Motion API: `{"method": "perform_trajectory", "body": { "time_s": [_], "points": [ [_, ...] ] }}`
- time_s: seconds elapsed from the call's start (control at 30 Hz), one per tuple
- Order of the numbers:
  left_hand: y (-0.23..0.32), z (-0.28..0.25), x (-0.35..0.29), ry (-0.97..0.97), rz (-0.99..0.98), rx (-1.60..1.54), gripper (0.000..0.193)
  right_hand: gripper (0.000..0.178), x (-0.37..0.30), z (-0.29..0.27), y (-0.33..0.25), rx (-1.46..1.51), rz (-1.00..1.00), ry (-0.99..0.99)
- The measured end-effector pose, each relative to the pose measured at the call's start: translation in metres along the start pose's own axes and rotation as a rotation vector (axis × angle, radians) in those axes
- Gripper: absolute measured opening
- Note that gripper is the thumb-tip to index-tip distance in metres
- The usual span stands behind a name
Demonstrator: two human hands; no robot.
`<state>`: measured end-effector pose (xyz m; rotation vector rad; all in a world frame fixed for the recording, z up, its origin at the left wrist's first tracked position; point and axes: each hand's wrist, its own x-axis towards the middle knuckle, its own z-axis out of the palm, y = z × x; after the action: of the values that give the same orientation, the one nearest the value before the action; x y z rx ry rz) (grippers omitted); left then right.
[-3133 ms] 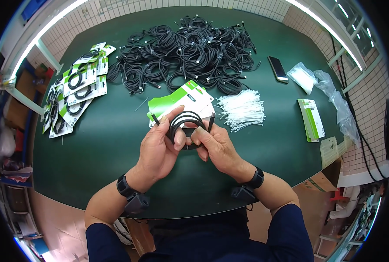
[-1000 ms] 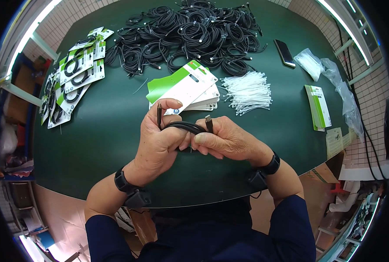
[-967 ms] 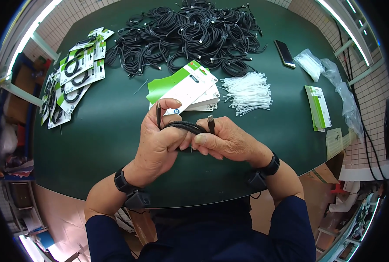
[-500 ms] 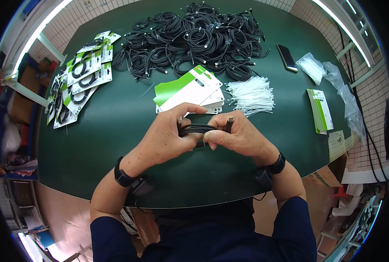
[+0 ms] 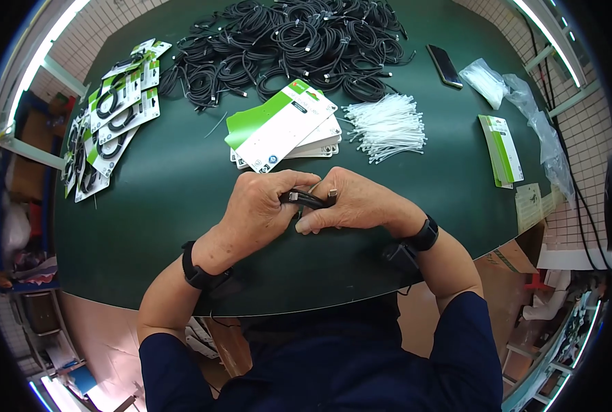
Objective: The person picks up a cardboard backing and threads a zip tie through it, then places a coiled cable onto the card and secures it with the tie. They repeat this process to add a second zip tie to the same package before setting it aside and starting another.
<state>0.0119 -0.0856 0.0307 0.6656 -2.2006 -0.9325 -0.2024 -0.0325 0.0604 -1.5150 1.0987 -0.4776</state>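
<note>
Both my hands hold a coiled black cable [image 5: 306, 199] between them, above the near middle of the green table. My left hand [image 5: 258, 206] is closed round one side of the coil, with a metal plug end showing by its fingers. On the other side my right hand [image 5: 350, 199] grips the coil, and a second plug sticks up beside its fingers. Much of the coil is hidden by the hands. Just beyond lies a stack of white and green cards [image 5: 285, 127]. A heap of white cable ties [image 5: 387, 127] is to the right of the cards.
A large pile of coiled black cables [image 5: 292, 44] covers the far side of the table [image 5: 175, 226]. Carded cables [image 5: 117, 117] overlap at the left. On the right lie a phone [image 5: 445, 66], a bag of cable ties [image 5: 484, 82], more cards [image 5: 502, 151] and crumpled clear plastic [image 5: 543, 134].
My hands have drawn closer together, and the right hand has turned and moved left. Less of the coil shows between them. The whole view has shifted slightly.
</note>
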Motion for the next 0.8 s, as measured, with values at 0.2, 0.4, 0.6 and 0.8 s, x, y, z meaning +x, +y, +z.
{"method": "perform_trajectory", "body": {
  "time_s": [0.2, 0.4, 0.6, 0.8],
  "points": [
    [0.010, -0.007, 0.004, -0.119, -0.202, -0.017, 0.054, 0.034, -0.001, -0.001, 0.003, -0.033, -0.048, 0.054],
    [0.031, -0.013, 0.007, 0.392, 0.256, 0.177, 0.074, 0.029, -0.014, -0.011, -0.014, 0.092, 0.002, 0.190],
    [0.052, 0.005, -0.008, 0.125, 0.339, 0.228, 0.092, 0.018, -0.023, -0.008, -0.021, 0.457, -0.097, 0.249],
    [0.037, 0.025, -0.007, 0.139, 0.209, 0.080, 0.095, 0.016, -0.014, 0.004, -0.019, 0.615, -0.088, 0.259]
  ]
}}
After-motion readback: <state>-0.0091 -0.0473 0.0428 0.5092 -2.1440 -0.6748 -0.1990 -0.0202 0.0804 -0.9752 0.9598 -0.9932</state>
